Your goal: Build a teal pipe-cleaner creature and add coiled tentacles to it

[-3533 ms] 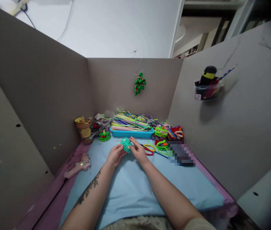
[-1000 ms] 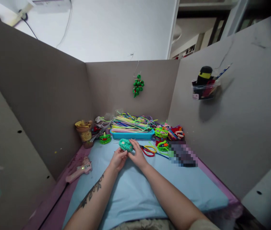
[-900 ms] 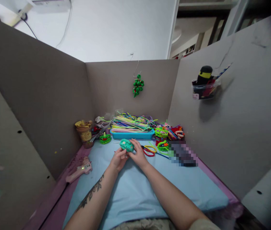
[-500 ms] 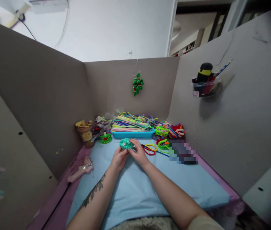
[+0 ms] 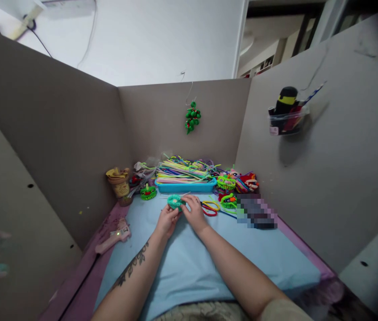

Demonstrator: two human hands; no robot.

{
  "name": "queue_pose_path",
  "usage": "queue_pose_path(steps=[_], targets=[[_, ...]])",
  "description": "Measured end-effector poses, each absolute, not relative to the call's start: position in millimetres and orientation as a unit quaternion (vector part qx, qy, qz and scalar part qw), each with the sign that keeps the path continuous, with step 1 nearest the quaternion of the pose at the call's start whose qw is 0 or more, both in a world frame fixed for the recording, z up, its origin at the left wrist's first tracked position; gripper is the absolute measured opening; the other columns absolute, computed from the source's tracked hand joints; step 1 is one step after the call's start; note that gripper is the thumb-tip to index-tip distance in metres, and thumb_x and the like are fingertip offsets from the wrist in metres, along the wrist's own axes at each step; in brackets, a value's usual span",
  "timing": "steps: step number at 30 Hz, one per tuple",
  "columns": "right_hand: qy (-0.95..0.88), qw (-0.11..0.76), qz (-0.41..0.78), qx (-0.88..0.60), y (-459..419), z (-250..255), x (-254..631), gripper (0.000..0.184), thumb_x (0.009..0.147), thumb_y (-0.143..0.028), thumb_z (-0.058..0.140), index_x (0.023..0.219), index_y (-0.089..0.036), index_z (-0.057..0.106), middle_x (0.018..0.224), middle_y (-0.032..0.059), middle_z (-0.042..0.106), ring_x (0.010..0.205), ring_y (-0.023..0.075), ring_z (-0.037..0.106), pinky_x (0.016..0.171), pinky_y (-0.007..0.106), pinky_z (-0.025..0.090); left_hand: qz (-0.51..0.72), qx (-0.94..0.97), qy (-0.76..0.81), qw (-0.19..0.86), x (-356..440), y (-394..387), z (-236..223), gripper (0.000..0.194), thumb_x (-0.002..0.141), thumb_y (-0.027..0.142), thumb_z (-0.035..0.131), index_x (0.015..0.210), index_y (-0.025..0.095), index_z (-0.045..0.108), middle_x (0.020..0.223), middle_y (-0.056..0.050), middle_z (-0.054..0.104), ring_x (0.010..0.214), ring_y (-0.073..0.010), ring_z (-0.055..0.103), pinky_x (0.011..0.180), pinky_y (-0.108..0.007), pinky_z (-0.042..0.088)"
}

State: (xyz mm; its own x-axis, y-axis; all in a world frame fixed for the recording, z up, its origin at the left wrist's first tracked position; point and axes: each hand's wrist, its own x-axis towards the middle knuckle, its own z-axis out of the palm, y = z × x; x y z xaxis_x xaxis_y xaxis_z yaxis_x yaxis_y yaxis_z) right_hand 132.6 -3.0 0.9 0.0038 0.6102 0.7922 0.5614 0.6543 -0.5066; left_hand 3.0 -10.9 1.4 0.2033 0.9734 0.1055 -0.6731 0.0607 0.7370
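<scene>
A turquoise pipe-cleaner piece (image 5: pixel 174 201), rounded with a pale spot in its middle, is held up above the blue cloth (image 5: pixel 195 254). My left hand (image 5: pixel 168 219) grips its lower edge, fingers closed on it. From the right side, my right hand (image 5: pixel 193 211) pinches the same piece between thumb and fingers. A thin stem end sticks out above the right fingers. Scissors (image 5: pixel 210 207) with red and yellow handles lie just to the right of my right hand.
Behind the hands stands a blue tray (image 5: pixel 186 187) heaped with pipe cleaners (image 5: pixel 185 171). A green frog-like figure (image 5: pixel 148 192) sits at its left. A pink glue gun (image 5: pixel 115 237) lies left; a pixelated dark object (image 5: pixel 257 211) lies right. Grey panels surround the table.
The turquoise piece has turned slightly, showing more of its pale middle. My right hand has shifted a little to the right along its edge.
</scene>
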Motion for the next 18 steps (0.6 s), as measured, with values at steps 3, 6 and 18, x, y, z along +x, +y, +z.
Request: queue_pose_path(steps=[3,6,18], targets=[[-0.706,0.578,0.022,-0.408,-2.7,0.9,132.7,0.025,0.080,-0.016,0.057,0.104,-0.023,0.064,0.105,0.0067,0.060,0.101,0.0225,0.051,0.091,0.040,0.042,0.596,0.350,0.220,0.688,4.3,-11.2,2.0,0.036,0.060,0.013,0.078,0.093,0.015,0.063,0.093,-0.004,0.067,0.084,-0.0140,0.062,0.083,-0.027,0.046],[-0.709,0.578,0.039,-0.403,-4.0,2.6,133.4,0.031,0.078,-0.018,0.060,0.109,-0.023,0.062,0.115,0.0073,0.057,0.108,0.0230,0.050,0.095,0.041,0.040,0.597,0.347,0.223,0.688,3.3,-9.7,1.7,0.038,0.062,0.013,0.077,0.096,0.016,0.062,0.092,-0.004,0.067,0.084,-0.0145,0.062,0.083,-0.028,0.047],[-0.718,0.563,0.012,-0.408,-8.3,6.9,135.9,0.039,0.079,-0.020,0.060,0.117,-0.027,0.059,0.119,0.0077,0.052,0.111,0.0249,0.046,0.099,0.045,0.038,0.596,0.341,0.213,0.695,0.2,-2.3,-3.9,0.042,0.062,0.011,0.077,0.099,0.017,0.059,0.096,-0.004,0.066,0.084,-0.0142,0.063,0.085,-0.029,0.047]])
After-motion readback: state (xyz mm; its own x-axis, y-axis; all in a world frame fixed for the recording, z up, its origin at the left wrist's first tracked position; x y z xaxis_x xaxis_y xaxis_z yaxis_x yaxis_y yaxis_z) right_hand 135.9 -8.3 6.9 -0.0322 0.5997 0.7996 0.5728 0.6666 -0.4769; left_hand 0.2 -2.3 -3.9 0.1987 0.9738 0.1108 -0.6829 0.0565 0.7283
